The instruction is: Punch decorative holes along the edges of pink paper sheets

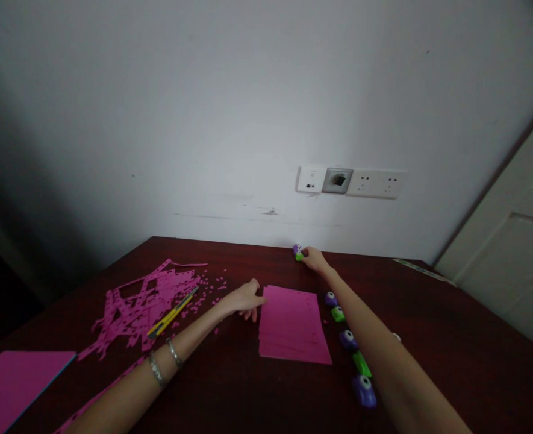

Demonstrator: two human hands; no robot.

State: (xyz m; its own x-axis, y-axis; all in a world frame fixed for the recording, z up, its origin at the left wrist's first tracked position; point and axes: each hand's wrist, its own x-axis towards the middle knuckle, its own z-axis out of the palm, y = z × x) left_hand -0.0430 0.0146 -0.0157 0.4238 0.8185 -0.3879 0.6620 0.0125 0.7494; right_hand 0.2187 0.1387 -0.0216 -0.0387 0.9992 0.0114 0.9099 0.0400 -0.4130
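Observation:
At the back of the table, close to the wall, my right hand (314, 259) has its fingers closed on a small green craft punch (299, 257). A purple craft punch (297, 247) stands right behind it. My left hand (247, 298) is palm down with its fingers apart, the thumb at the left edge of a stack of pink paper sheets (293, 325). To the right of the stack runs a row of several purple and green punches, with a purple punch (364, 390) nearest me and a green punch (362, 365) just beyond it. My right forearm passes over this row's right side.
Punched pink paper strips (149, 301) lie heaped at the left, with tiny pink cutouts scattered beside them. A yellow utility knife (172, 313) rests on the heap's right edge. A larger pink sheet stack (17, 386) sits front left. Wall sockets (374, 183) are above the table (230, 386).

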